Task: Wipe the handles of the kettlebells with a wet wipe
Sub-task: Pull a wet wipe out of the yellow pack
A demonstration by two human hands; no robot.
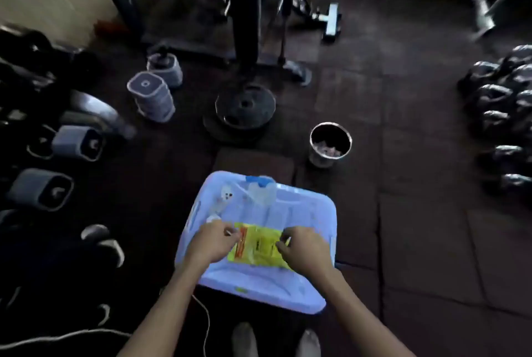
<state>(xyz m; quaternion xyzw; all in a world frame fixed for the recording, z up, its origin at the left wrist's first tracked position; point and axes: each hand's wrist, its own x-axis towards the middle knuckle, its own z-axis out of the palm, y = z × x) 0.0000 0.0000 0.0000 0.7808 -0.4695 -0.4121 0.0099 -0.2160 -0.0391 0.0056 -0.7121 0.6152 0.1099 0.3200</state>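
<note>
A yellow wet wipe packet (259, 247) lies on the lid of a pale blue plastic box (302, 212) in front of me. My left hand (211, 241) pinches the packet's left edge by its red strip. At the right edge, my right hand (302, 246) grips the packet with curled fingers. Dark kettlebells (501, 103) are heaped on the floor at the far right. Several grey-and-black weights (77, 142) stand along the left side; whether they are kettlebells I cannot tell.
A steel bin (330, 143) with scraps inside stands just beyond the box. Stacked weight plates (244, 106) lie mid-floor before a machine's black frame (244, 5). Two grey block weights (151, 94) sit at left. A small bottle (262, 189) rests on the lid. A white cord (201, 310) trails near my feet.
</note>
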